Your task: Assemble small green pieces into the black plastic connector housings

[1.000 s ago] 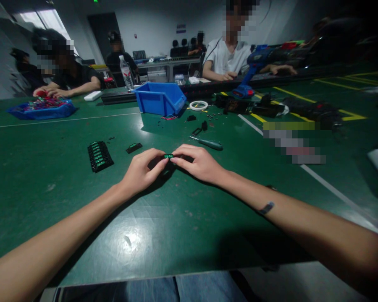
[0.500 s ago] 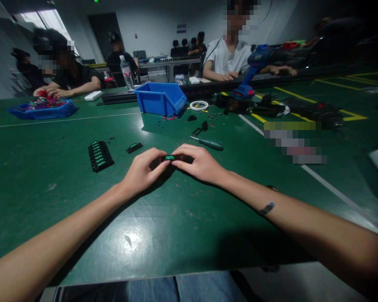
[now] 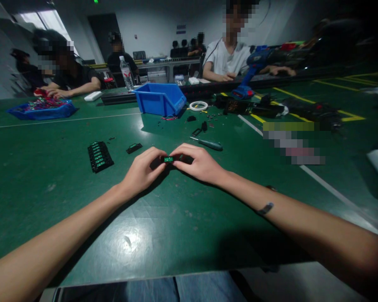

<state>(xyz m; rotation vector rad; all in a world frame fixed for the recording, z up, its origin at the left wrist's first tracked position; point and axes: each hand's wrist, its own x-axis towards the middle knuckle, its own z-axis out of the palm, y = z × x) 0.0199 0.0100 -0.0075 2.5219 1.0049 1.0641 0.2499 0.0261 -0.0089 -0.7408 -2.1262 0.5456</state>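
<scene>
My left hand and my right hand meet at the middle of the green table. Both pinch a small black part with a green board between their fingertips, just above the table top. A row of several similar black and green parts lies to the left of my left hand. One single part lies a little behind that hand. A screwdriver with a dark green handle rests just beyond my right hand.
A blue bin stands behind, with a roll of white tape and small loose bits to its right. A blue tray sits far left before a seated person. A blue power tool and dark parts lie at the back right.
My fingers have shifted slightly on the small part, which now sits a touch lower and more to the left. My arms have stayed in place.
</scene>
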